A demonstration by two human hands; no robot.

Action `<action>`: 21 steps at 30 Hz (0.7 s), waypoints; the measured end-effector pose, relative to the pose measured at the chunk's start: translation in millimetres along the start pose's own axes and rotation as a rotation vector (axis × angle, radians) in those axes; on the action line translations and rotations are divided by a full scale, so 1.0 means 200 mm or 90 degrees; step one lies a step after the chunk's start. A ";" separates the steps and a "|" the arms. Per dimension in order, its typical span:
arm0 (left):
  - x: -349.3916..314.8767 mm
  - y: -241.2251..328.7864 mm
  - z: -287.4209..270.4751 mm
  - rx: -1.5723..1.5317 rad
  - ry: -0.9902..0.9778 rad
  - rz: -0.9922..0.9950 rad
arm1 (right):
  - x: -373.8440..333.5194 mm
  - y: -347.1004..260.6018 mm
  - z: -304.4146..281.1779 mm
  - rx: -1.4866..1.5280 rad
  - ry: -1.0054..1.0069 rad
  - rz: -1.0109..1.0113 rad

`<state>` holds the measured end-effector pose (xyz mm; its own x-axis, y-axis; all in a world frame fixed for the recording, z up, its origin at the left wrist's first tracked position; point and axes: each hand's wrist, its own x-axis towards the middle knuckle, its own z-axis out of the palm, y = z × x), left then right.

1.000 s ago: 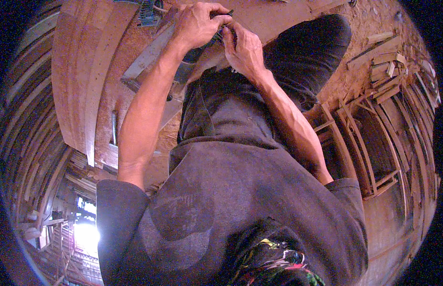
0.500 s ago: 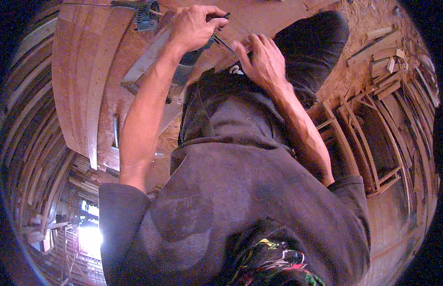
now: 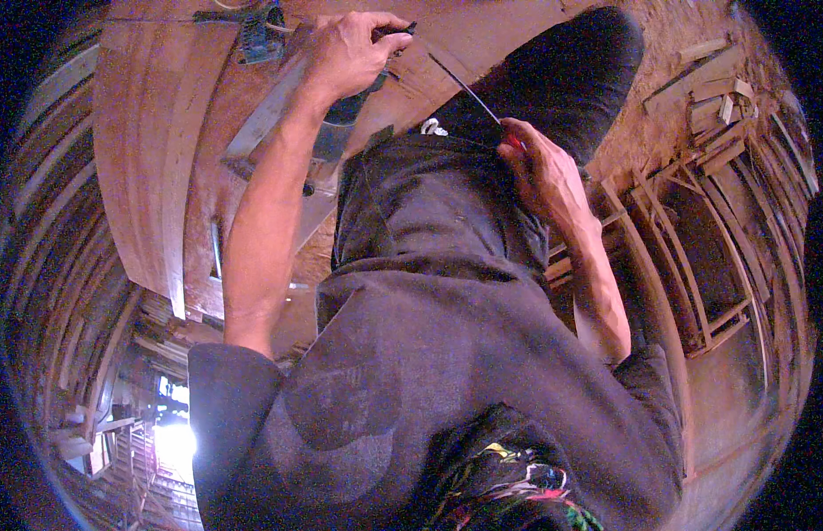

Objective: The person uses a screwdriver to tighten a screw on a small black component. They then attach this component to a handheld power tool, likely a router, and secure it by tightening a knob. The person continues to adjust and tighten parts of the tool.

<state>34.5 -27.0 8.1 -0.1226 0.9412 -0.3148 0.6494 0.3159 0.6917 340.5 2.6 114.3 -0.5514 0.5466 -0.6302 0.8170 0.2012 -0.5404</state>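
Note:
In my right hand (image 3: 549,173), closed near my lap, is a screwdriver (image 3: 465,88) with a long thin shaft and a bit of red handle showing. Its shaft slants up and left toward my other hand, with the tip apart from it. My left hand (image 3: 348,55) pinches a small black part (image 3: 398,33) between thumb and fingers; its exact kind is too small to tell. Under my left wrist lies a power tool with a flat grey metal plate (image 3: 257,124) and a dark bluish body (image 3: 343,113), partly hidden by the forearm.
A dark clamp-like object (image 3: 261,37) with a cord lies at the upper left, beside long wooden boards (image 3: 137,159). My bent leg (image 3: 562,75) takes up the upper right. Beyond it are wood offcuts (image 3: 717,102) on the dusty ground and wooden frames (image 3: 686,239).
My right hand has drawn back down and right with the screwdriver, pulling its tip away from my left hand. The left hand has shifted slightly left, still pinching the black part.

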 end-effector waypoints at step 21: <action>0.00 -0.01 0.01 0.016 -0.009 0.010 | -0.02 -0.13 0.04 0.097 0.005 0.002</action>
<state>33.7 -27.5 5.1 -0.1022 0.9442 -0.3130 0.6704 0.2978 0.6796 320.3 -10.9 127.0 -0.5469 0.5541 -0.6276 0.7833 0.0740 -0.6172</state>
